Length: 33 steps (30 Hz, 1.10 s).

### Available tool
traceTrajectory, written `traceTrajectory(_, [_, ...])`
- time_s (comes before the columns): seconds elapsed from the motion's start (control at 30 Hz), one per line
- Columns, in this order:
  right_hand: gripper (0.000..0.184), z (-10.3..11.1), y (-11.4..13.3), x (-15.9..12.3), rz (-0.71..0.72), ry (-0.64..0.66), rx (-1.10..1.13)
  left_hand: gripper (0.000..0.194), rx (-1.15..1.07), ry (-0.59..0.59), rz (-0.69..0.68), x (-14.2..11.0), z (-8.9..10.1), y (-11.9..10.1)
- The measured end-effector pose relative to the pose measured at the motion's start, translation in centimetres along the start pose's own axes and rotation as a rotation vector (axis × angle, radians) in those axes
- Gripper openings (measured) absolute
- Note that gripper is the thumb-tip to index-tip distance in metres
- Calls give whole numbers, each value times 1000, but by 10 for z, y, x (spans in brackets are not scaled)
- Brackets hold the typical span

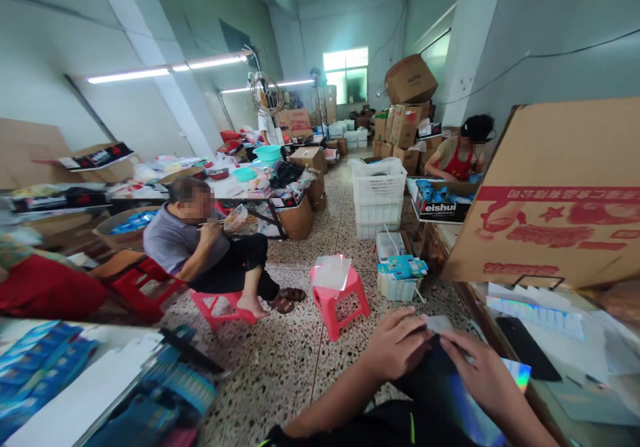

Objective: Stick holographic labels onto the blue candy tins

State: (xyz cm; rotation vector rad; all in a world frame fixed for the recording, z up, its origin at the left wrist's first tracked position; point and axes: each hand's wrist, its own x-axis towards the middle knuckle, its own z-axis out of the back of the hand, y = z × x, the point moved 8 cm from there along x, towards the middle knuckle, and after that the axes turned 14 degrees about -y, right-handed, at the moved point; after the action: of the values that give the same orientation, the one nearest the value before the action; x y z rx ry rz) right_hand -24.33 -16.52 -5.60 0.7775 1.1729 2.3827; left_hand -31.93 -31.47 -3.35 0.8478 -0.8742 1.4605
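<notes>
Over my lap, my left hand (400,345) is closed, its fingers curled at the left side of a small translucent plastic piece (439,324). My right hand (477,361) pinches the near edge of that same piece between thumb and fingers. Part of the piece is hidden by both hands. Beneath the right hand, a shiny holographic sheet (470,403) lies across my dark-clothed lap, its corner showing rainbow colours at the right. A pink stool (345,307) stands ahead of my hands, with clear plastic sheets (331,272) on its seat.
At right, a table bears a black phone (528,347), papers and a large carton (565,167). Blue packets (43,367) cover the left table. A person (200,233) sits eating on a stool; another person (460,153) sits at right. White crates (379,197) stand ahead.
</notes>
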Motion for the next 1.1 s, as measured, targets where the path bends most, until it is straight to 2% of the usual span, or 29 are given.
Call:
traceTrajectory(0.2, [42, 8, -15, -5, -80, -160, -20, 48, 42, -12, -188, -18, -7, -7])
traceTrajectory(0.37, [46, 18, -33, -18, -183, -192, -17, 43, -44, 50, -195, -28, -29, -15])
traceTrajectory(0.5, [47, 29, -39, -24, -189, -206, -29, 29, -221, -39, -99, -11, -36, -20])
traceTrajectory(0.57, [48, 35, -40, -26, -198, -206, -28, 27, -277, -44, -46, 0, -42, -22])
traceTrajectory(0.7, [47, 46, -36, -30, -192, -203, -25, 24, -318, 38, -32, 16, -58, -28])
traceTrajectory(0.83, [46, 54, -27, -31, -169, -163, -5, 24, -279, 161, -62, 20, -68, -30])
traceTrajectory(1.1, [48, 64, -24, -30, -175, -159, -23, 22, -293, 163, -107, 21, -73, -35])
